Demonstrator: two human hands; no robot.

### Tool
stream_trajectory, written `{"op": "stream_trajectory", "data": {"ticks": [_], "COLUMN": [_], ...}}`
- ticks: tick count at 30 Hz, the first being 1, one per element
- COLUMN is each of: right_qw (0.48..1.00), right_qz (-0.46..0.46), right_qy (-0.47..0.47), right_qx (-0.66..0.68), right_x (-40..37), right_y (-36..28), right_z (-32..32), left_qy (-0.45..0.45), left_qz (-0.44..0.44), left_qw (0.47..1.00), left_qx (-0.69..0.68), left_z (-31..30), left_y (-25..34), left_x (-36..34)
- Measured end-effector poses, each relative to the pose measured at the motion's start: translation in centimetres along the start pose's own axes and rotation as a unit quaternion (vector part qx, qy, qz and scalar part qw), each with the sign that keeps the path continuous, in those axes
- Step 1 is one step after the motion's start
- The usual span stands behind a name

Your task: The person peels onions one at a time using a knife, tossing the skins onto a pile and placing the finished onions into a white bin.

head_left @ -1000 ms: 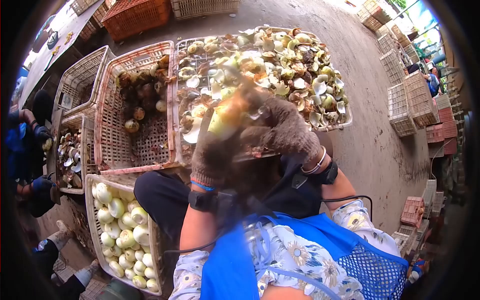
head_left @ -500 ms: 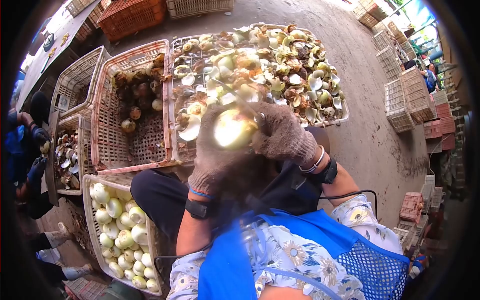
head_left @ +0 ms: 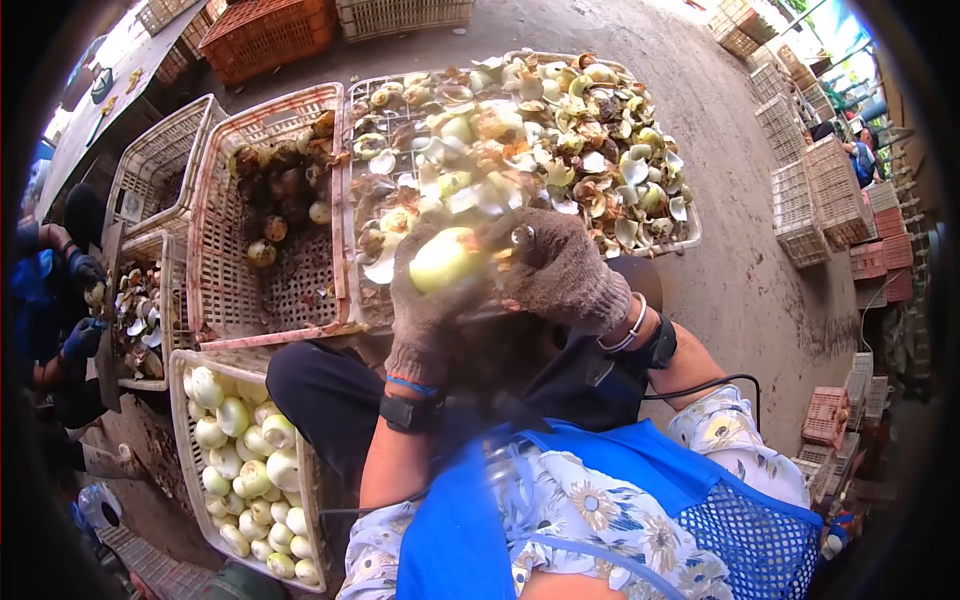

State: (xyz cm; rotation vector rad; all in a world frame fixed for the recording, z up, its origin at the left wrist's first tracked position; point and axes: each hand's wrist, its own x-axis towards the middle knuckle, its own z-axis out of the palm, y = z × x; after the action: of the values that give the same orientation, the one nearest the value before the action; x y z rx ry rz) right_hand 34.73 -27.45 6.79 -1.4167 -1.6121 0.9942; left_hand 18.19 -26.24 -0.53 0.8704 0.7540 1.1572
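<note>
A pale, peeled onion sits in my left hand, whose gloved fingers are closed round it. Close beside it on the right is my right hand, also in a brown knitted glove and closed on a small knife. Only the knife's metal end shows clearly; its blade is blurred. Both hands are above my lap, at the near edge of a crate heaped with onion skins. Peeled white onions fill another crate by my left knee.
Left of the skins stands a crate with several brown unpeeled onions. Further left are a white crate and a crate of peelings, beside a co-worker's gloved hands. Stacked crates line the right side.
The knife has dropped from a raised position over the onion towards its right side, and its blade is less visible. My left hand still holds the onion, with slight shifts in both hands.
</note>
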Motion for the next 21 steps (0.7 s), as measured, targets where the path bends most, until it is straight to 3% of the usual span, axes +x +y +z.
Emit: {"op": "stream_trajectory", "data": {"ticks": [1, 2, 3, 5, 7, 8, 9, 10, 11, 12, 13, 15, 16, 17, 19, 20, 21], "right_qw": [0.999, 0.999, 0.994, 0.985, 0.992, 0.995, 0.995, 0.984, 0.965, 0.957, 0.920, 0.947, 0.955, 0.958, 0.933, 0.942, 0.938], "right_qz": [0.036, 0.035, 0.008, -0.068, -0.022, 0.028, -0.010, 0.009, 0.032, -0.022, -0.115, -0.112, -0.083, -0.065, -0.091, -0.018, -0.050], "right_qy": [0.001, 0.030, 0.076, 0.141, 0.117, 0.095, 0.075, 0.083, 0.096, 0.128, 0.147, 0.144, 0.145, 0.139, 0.138, 0.126, 0.160], "right_qx": [0.025, 0.003, 0.075, 0.065, 0.027, -0.009, -0.062, -0.156, -0.241, -0.259, -0.345, -0.264, -0.244, -0.244, -0.321, -0.312, -0.303], "right_x": [0.0, 0.0, 0.3, 1.2, 1.3, 1.1, 2.4, 3.5, 4.9, 7.4, 10.3, 14.7, 15.8, 16.4, 17.0, 17.0, 16.9], "right_y": [-0.4, -1.0, -0.6, 1.6, 1.0, 0.8, 3.9, 3.7, 3.8, 4.4, 5.2, 6.4, 7.4, 8.9, 10.7, 10.5, 11.3], "right_z": [-0.4, -1.0, -1.4, -2.3, -2.7, -2.6, -2.5, -2.8, -2.7, -2.7, -2.1, -0.4, 0.1, 0.0, -0.3, -0.7, -0.7], "left_qy": [0.000, -0.020, -0.039, -0.035, -0.060, -0.090, -0.048, -0.073, -0.087, 0.018, 0.167, 0.152, 0.122, 0.156, 0.117, 0.122, 0.075], "left_qz": [-0.001, -0.042, -0.083, -0.089, -0.039, -0.072, -0.184, 0.053, 0.273, 0.376, 0.435, 0.052, 0.115, 0.138, 0.078, 0.083, 0.065], "left_qw": [1.000, 0.994, 0.975, 0.982, 0.973, 0.992, 0.975, 0.903, 0.686, 0.714, 0.641, 0.778, 0.803, 0.729, 0.822, 0.833, 0.863], "left_qx": [0.000, -0.101, -0.201, -0.162, -0.219, -0.044, 0.114, 0.419, 0.669, 0.591, 0.610, 0.607, 0.572, 0.652, 0.552, 0.534, 0.495], "left_z": [-0.4, -0.7, -1.0, -1.1, 0.3, -0.5, -1.6, -1.4, -1.7, -2.5, -3.7, -10.3, -11.7, -12.6, -12.2, -12.1, -10.8], "left_y": [-0.6, -1.0, -1.3, -1.1, 0.7, 1.0, -0.7, 0.2, 1.4, 3.1, 4.9, 0.8, -1.9, -3.8, -3.5, -3.2, -1.6], "left_x": [0.0, 0.0, 0.0, 0.0, 0.4, 1.7, 3.3, 2.7, 2.5, 3.5, 6.6, 13.4, 14.4, 15.2, 15.4, 15.3, 15.4]}}
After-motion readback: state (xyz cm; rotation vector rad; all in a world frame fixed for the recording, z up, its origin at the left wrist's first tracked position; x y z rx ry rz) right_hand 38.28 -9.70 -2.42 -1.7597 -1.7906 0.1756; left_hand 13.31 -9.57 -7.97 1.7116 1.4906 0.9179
